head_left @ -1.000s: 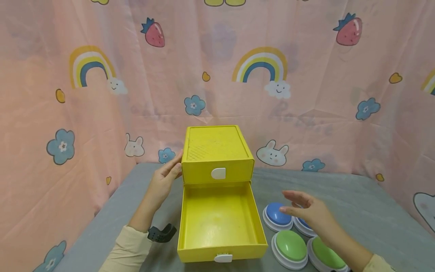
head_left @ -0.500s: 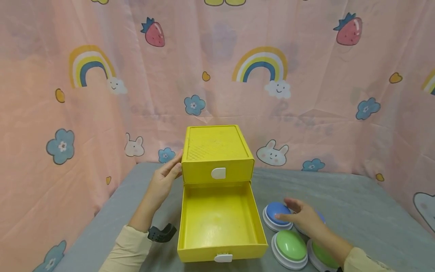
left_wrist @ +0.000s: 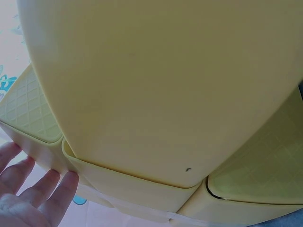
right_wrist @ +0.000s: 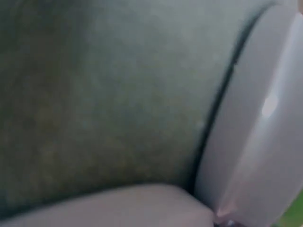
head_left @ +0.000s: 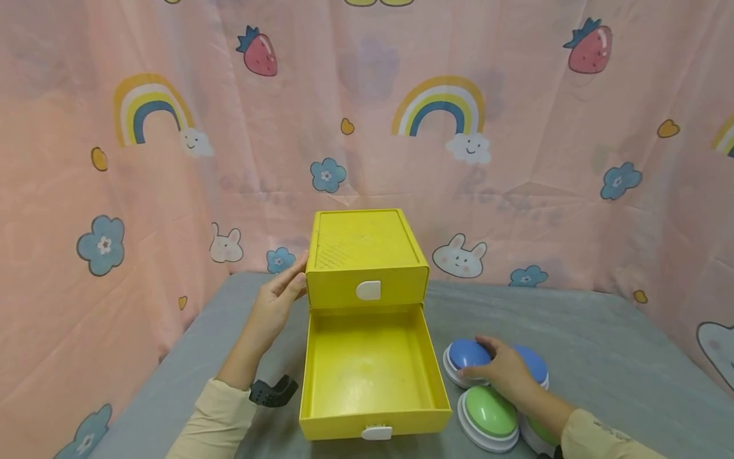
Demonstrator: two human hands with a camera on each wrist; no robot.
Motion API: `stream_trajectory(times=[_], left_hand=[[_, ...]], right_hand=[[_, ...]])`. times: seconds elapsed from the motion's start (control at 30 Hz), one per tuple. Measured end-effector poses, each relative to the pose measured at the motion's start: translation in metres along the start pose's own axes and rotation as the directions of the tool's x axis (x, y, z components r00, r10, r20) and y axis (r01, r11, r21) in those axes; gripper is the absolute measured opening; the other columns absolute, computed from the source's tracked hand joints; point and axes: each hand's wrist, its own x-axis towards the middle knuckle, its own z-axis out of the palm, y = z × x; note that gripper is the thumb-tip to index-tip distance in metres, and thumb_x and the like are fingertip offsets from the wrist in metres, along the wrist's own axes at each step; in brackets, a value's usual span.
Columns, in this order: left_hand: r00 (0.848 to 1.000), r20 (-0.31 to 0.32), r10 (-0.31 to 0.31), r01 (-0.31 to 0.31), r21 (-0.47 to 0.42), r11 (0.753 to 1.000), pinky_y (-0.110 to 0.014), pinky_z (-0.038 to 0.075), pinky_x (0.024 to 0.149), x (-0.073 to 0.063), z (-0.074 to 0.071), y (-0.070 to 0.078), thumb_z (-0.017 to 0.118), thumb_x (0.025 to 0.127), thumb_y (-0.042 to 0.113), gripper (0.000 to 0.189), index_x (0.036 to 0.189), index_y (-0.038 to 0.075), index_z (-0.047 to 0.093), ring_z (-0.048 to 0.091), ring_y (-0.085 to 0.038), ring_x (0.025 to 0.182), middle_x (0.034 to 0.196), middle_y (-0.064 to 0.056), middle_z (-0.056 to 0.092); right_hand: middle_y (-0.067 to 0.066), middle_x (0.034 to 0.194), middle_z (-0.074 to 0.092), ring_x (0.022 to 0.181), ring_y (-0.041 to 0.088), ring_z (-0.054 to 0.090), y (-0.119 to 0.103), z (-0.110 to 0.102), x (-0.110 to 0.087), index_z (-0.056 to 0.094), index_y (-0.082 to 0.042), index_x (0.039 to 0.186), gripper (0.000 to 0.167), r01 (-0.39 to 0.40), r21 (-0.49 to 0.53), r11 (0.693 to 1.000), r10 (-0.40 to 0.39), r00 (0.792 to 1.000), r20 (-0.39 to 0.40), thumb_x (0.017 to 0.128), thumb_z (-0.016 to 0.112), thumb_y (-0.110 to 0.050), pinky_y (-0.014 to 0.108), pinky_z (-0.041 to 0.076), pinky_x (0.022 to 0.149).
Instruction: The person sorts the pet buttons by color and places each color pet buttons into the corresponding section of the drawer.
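Note:
A yellow two-drawer box [head_left: 367, 242] stands upright, its lower drawer [head_left: 367, 366] pulled out with nothing in it. My left hand [head_left: 275, 312] rests its extended fingers against the box's left side; the left wrist view shows these fingers [left_wrist: 52, 189] along the yellow side panel. To the right, my right hand [head_left: 507, 370] holds a blue-domed push button [head_left: 467, 352] by its right side, thumb at the near rim and fingers at the far rim. A second blue button [head_left: 533, 364] is partly hidden behind this hand. White button bases [right_wrist: 255, 118] fill the right wrist view's edge.
A green-domed button [head_left: 490, 411] lies in front of the right hand, beside another green button [head_left: 541, 437] mostly covered by the forearm. Grey cloth [head_left: 631, 370] covers the table. A pink patterned curtain [head_left: 367, 127] hangs behind and at both sides.
My right hand has come down and inward from above the buttons, and its thumb and fingers have closed around the left blue button. The left hand and the box stay put.

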Motion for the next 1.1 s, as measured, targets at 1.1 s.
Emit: stream_trajectory(times=[1.1], left_hand=[[1.000,0.004,-0.005,0.005,0.010,1.000,-0.040,0.045,0.113,0.000,0.001,0.002,0.047,0.105,0.037,0.050,0.153,0.023,0.040,0.029,-0.013,0.151,0.162,0.010,0.030]], right_hand=[[0.034,0.154,0.032,0.137,0.053,0.037,-0.033,-0.022,-0.008,0.030,0.006,0.152,0.101,0.072,0.045,0.996,-0.069,0.995,-0.073,0.077,0.085,-0.034,0.063,0.037,0.113]])
